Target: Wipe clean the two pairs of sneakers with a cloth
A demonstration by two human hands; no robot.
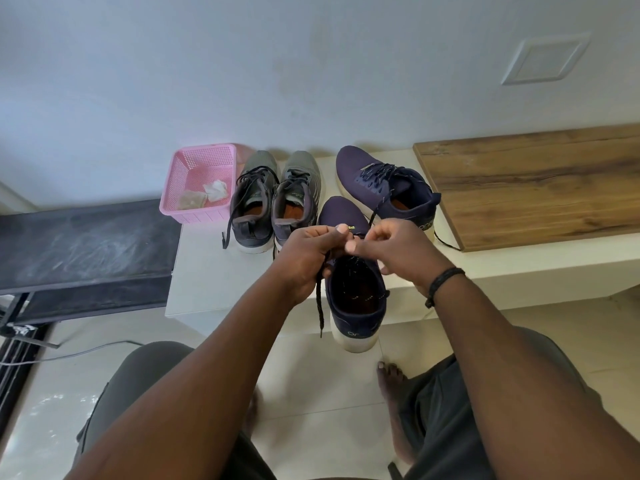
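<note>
My left hand (313,252) and right hand (388,245) pinch the blue shoe's (356,296) lace (318,299). Next I need the cloth (215,190) for wiping.

Bare ledge (207,271) lies left of the held sneaker (353,292); grey pair (277,199) and basket (199,183) crowd behind

Soft, even daylight fills the scene, fairly bright. Faint shadows sit behind the grey sneakers (273,199) on the wall (311,81). Glare patches shine on the floor tiles (52,403). Wide-angle bending curves the edges; detail looks slightly soft.
</note>
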